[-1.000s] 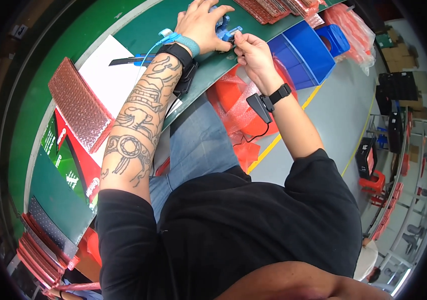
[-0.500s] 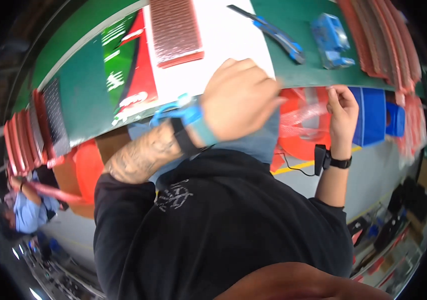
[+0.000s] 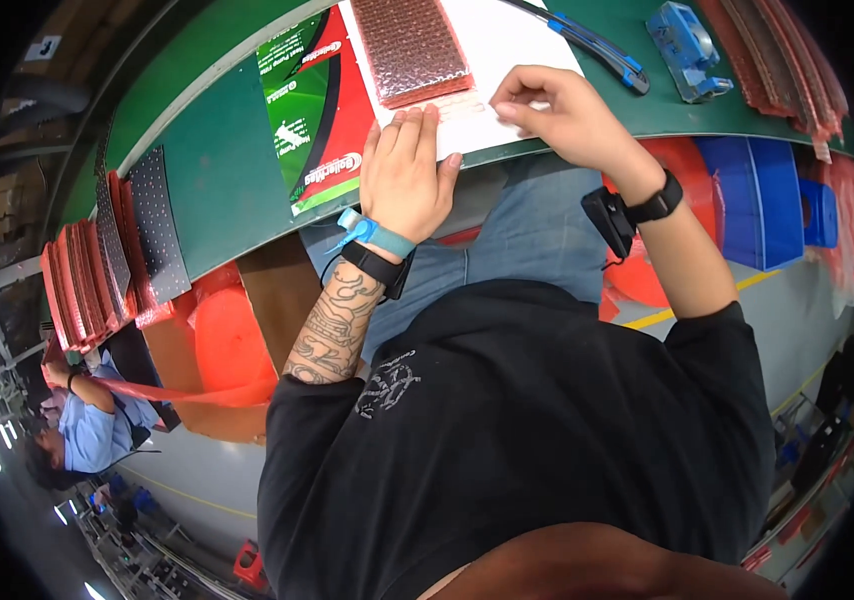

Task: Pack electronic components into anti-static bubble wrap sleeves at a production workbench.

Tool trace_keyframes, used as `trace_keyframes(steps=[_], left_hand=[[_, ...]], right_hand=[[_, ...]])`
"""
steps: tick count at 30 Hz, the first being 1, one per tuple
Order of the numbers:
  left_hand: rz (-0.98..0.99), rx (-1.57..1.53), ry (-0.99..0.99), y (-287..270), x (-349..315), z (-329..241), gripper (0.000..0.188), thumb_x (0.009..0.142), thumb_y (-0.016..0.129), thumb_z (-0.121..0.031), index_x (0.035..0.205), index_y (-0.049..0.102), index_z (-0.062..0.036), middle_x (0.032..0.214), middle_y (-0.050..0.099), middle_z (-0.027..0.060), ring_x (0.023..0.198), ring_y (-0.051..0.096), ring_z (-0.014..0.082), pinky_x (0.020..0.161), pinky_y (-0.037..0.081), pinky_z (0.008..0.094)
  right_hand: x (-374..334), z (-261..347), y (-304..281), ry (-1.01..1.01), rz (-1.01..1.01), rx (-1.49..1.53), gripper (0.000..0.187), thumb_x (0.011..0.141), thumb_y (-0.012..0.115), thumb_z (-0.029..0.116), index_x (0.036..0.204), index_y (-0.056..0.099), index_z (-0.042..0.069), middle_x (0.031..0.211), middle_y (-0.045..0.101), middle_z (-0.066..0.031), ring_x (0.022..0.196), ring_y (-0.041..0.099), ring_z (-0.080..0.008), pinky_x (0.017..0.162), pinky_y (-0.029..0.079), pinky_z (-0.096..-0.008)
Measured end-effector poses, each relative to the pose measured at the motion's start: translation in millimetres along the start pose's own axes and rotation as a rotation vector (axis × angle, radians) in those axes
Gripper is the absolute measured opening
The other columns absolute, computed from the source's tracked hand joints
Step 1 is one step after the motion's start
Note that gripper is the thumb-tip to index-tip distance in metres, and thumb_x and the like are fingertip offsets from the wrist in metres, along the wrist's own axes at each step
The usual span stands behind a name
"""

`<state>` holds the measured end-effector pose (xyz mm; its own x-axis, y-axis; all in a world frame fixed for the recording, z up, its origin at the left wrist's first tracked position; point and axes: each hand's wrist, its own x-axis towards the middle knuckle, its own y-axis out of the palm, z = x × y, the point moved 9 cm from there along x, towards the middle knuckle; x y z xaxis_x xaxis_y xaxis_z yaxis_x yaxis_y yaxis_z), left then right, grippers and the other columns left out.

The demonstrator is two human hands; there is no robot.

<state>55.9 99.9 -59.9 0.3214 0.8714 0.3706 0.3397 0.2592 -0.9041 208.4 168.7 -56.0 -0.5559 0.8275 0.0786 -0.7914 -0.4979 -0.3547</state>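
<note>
Around the red bubble-wrapped pack (image 3: 415, 45), the white sheet (image 3: 512, 40) leaves open room ahead of the right hand (image 3: 572, 120), while the green table's (image 3: 212, 165) near edge runs beneath both hands. The pack lies just ahead of the left hand (image 3: 407, 180), flat, fingers together at its near end; the right's thumb and forefinger curl close, whether pinching anything I cannot tell.

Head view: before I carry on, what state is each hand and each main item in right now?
Left hand: fingers straight, laid flat by the wrapped bundle's near edge.
Right hand: fingers bent, thumb near fingertips; grip unclear.
Wrapped bundle: lying flat on the white sheet.
Utility knife: lying unheld.
Blue tape dispenser: unheld on the bench.
Cardboard box: open, red roll inside.
</note>
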Motion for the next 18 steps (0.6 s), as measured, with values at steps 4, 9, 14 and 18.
trace_keyframes(steps=[4, 9, 14, 18], left_hand=[[-0.004, -0.056, 0.062, -9, -21, -7, 0.052, 0.085, 0.071, -0.022, 0.130, 0.059, -0.0001, 0.121, 0.062, 0.0174, 0.115, 0.057, 0.0334, 0.102, 0.043, 0.0505], [0.001, -0.241, 0.026, -18, -12, 21, 0.042, 0.082, 0.073, -0.022, 0.119, 0.066, -0.0014, 0.113, 0.063, 0.0154, 0.106, 0.058, 0.0324, 0.091, 0.046, 0.0501], [-0.033, -0.112, 0.012, -17, 12, 17, 0.032, 0.080, 0.075, -0.022, 0.105, 0.068, -0.0030, 0.103, 0.062, 0.0129, 0.099, 0.057, 0.0321, 0.080, 0.045, 0.0475], [0.003, 0.000, -0.003, -9, 14, 1, 0.031, 0.080, 0.075, -0.021, 0.104, 0.066, -0.0030, 0.099, 0.060, 0.0125, 0.098, 0.057, 0.0326, 0.079, 0.045, 0.0462]], right_hand=[[16, 34, -1, -0.304, -0.219, -0.206, 0.011, 0.096, 0.066, 0.012, 0.100, 0.064, 0.002, 0.096, 0.065, -0.0015, 0.093, 0.063, -0.0075, 0.073, 0.053, -0.0232], [82, 7, -5, -0.265, -0.309, -0.143, 0.024, 0.082, 0.075, 0.008, 0.100, 0.061, 0.002, 0.093, 0.065, -0.0095, 0.088, 0.066, -0.0215, 0.075, 0.053, -0.0295], [130, 24, -1, -0.260, -0.278, -0.354, 0.048, 0.071, 0.087, 0.013, 0.103, 0.055, 0.001, 0.101, 0.063, -0.0204, 0.098, 0.062, -0.0367, 0.085, 0.051, -0.0402], [147, 6, -4, -0.170, -0.255, -0.520, 0.053, 0.071, 0.088, 0.018, 0.108, 0.054, 0.000, 0.108, 0.060, -0.0235, 0.103, 0.059, -0.0390, 0.090, 0.049, -0.0443]])
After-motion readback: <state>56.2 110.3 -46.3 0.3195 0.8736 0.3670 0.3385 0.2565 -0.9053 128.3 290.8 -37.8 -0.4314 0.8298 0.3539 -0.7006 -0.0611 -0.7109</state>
